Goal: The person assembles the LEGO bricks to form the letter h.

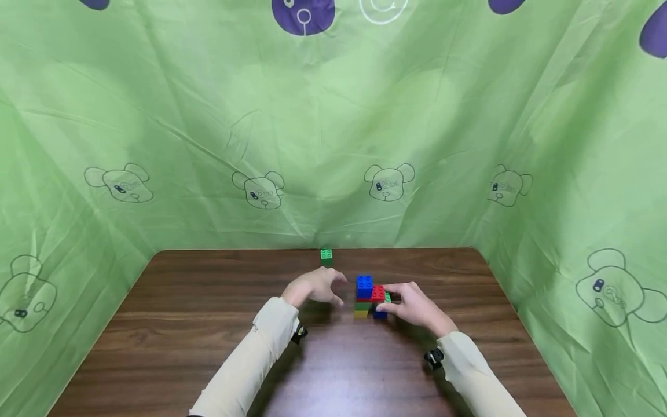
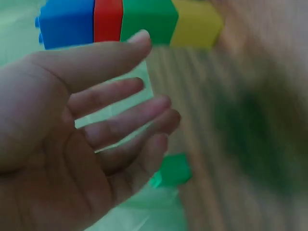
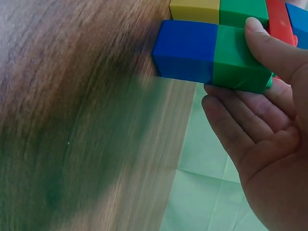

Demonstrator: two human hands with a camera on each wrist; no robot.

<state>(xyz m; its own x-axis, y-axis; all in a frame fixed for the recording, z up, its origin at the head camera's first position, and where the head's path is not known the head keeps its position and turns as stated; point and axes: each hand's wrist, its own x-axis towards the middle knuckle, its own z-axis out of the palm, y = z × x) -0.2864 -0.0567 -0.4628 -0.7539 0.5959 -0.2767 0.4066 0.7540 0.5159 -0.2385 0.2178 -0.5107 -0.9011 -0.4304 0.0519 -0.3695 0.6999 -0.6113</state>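
Note:
A small stack of toy building bricks stands on the table. Its left column has a yellow brick at the bottom, a green brick over it, a red brick and a blue brick on top. Right beside this column, a second green brick sits on a lower blue brick. My right hand pinches that second green brick between thumb and fingers. To the left of the stack, my left hand holds nothing, its fingers loosely spread and its thumb near the column.
A lone green brick sits at the far edge of the brown wooden table. Green patterned cloth hangs behind the table and along both sides.

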